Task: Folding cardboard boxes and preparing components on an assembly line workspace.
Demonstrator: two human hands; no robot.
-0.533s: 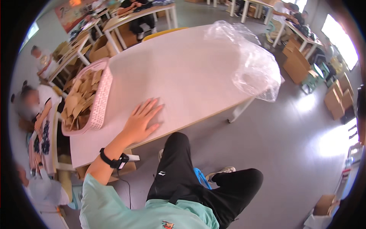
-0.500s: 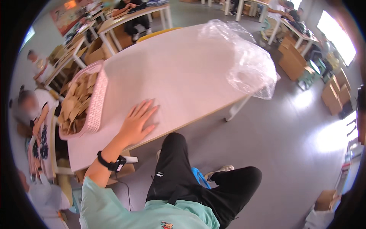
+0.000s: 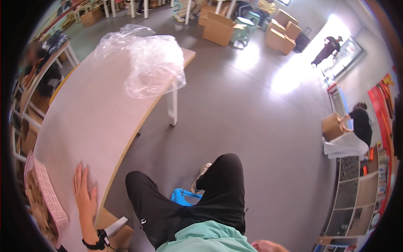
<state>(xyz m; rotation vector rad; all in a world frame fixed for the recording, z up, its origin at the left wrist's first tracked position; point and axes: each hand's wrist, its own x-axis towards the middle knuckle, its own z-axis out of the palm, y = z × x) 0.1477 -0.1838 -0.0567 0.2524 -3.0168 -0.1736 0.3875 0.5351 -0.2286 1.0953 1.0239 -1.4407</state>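
Note:
My left hand lies flat on the pale table, fingers stretched out, near its right-hand edge. It holds nothing; a black band is round the wrist. Left of this hand stands a pink lattice basket with folded brown paper or card pieces in it. At the table's far end sits a crumpled clear plastic bag. Only part of my right hand shows, at the lower edge beside my green shirt; its fingers cannot be made out.
A blue stool shows between my legs. Grey floor stretches to the right. Cardboard boxes and green stools stand far off. At the right, a person handles a carton by shelves; another person is near the bright doorway.
The view has swung to the right, so the table and basket sit further left. My left hand still rests flat on the table. Part of my right hand has come into view.

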